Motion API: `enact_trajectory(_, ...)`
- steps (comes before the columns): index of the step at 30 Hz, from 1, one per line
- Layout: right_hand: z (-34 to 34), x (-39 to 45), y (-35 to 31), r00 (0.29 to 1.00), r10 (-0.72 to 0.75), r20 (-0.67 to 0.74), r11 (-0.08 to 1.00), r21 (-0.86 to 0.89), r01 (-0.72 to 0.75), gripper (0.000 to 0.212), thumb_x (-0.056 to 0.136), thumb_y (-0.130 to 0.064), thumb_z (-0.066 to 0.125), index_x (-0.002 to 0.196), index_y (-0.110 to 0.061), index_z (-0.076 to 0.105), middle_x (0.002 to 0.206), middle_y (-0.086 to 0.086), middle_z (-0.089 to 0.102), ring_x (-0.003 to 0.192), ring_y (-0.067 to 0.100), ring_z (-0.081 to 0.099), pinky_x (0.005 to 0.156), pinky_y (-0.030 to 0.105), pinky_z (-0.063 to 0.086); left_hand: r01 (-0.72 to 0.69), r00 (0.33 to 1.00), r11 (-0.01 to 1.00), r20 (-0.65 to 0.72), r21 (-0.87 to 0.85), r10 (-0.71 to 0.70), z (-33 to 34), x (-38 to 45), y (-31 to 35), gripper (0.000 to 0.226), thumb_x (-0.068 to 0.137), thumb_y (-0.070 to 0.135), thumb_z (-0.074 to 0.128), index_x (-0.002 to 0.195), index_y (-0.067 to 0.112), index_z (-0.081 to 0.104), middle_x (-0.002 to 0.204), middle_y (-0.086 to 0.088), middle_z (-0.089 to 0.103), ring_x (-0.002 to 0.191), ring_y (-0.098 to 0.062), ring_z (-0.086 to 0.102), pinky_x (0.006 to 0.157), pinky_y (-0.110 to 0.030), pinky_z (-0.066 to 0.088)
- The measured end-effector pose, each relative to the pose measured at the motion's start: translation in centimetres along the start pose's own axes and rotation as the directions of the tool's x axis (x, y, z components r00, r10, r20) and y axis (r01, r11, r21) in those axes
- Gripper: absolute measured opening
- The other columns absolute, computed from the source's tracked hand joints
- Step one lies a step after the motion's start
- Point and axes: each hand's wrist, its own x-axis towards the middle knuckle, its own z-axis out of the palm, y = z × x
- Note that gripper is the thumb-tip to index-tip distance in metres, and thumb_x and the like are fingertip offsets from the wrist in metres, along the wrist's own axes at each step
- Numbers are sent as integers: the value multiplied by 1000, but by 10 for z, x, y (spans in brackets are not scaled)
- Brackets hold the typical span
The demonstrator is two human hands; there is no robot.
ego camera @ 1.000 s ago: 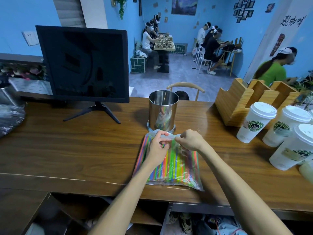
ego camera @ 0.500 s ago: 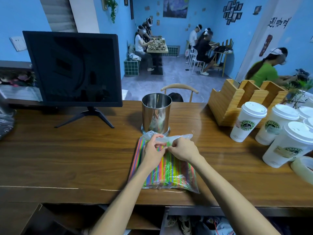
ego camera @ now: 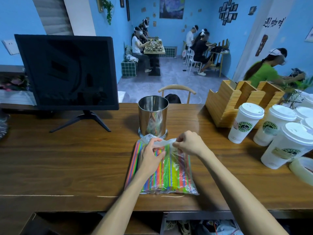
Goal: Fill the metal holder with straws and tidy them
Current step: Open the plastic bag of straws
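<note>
A shiny metal holder (ego camera: 153,116) stands upright in the middle of the wooden counter (ego camera: 67,158), with no straws showing above its rim. Just in front of it lies a clear plastic bag of bright straws (ego camera: 169,173), flat on the counter. My left hand (ego camera: 150,156) pinches the bag's far end from the left. My right hand (ego camera: 188,143) pinches the same end from the right, and the plastic is stretched between the two. The straws are all inside the bag.
A dark monitor (ego camera: 67,72) on a stand fills the left rear. A wooden organiser (ego camera: 237,102) and several lidded paper cups (ego camera: 243,122) crowd the right side. A tape roll (ego camera: 303,168) lies at the right edge. Several people sit beyond the counter.
Both hands stay at the bag's far end and have worked the plastic there, pulling it slightly apart. The view has shifted a little; the bag and holder have not moved.
</note>
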Motion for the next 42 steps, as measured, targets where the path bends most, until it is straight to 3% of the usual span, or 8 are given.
enact_trajectory(8,1,5,-7,999,15,-40,998,62,-13,27,88,-44,46,76,-21,53,87,7,77,96,33,68,88,41,53,-49,999,994,12,94,48,-3,-8,7,67,91,20,72,131,60,37,101,19,69,108,-6,61,97,-37,50)
enact_trajectory(12,18,-7,-4,1000,20,-21,993,119,-18,53,85,-70,61,95,-19,49,99,6,69,100,29,58,80,38,44,-157,988,959,47,235,150,-4,-17,9,56,96,21,62,133,56,39,106,11,64,102,-13,60,87,-40,53)
enact_trajectory(16,26,-12,10,999,1,-43,996,85,3,27,87,-45,72,81,-24,56,82,-7,66,94,25,67,71,30,42,-228,972,918,12,324,236,-3,-27,12,33,97,33,60,127,41,47,107,18,62,105,-7,55,87,-32,48)
enact_trajectory(21,7,7,11,978,-49,-204,974,207,92,38,90,-40,72,65,-24,50,71,-5,62,76,20,60,66,32,39,-298,953,852,80,430,292,9,-35,16,28,96,44,54,122,35,59,124,17,57,124,-9,44,105,-24,32)
enact_trajectory(28,-19,62,16,985,-95,-140,981,153,117,29,99,-40,61,84,-15,57,84,-1,69,90,29,65,77,38,47,-374,920,819,283,434,270,6,-49,10,35,95,47,42,126,42,58,136,23,47,133,0,34,118,-25,21)
enact_trajectory(32,-22,87,37,998,-16,-61,985,170,26,27,97,-36,66,80,-17,58,92,10,75,87,28,69,82,39,54,-453,877,791,367,411,311,-15,-50,9,30,92,41,46,119,40,60,131,24,49,130,5,35,115,-17,17)
enact_trajectory(37,-5,76,61,987,134,93,893,421,-160,32,94,1,63,65,-13,60,63,7,59,39,6,51,42,19,40,-449,863,800,426,398,272,-47,-51,-6,30,84,31,46,109,41,59,131,30,49,133,12,34,116,-13,9)
enact_trajectory(42,15,49,72,959,197,203,744,606,-281,26,92,0,66,69,-12,67,64,2,68,53,9,60,53,21,48,-400,866,803,469,441,174,-82,-43,-11,38,80,13,50,103,42,55,131,40,46,136,22,23,118,-14,-5)
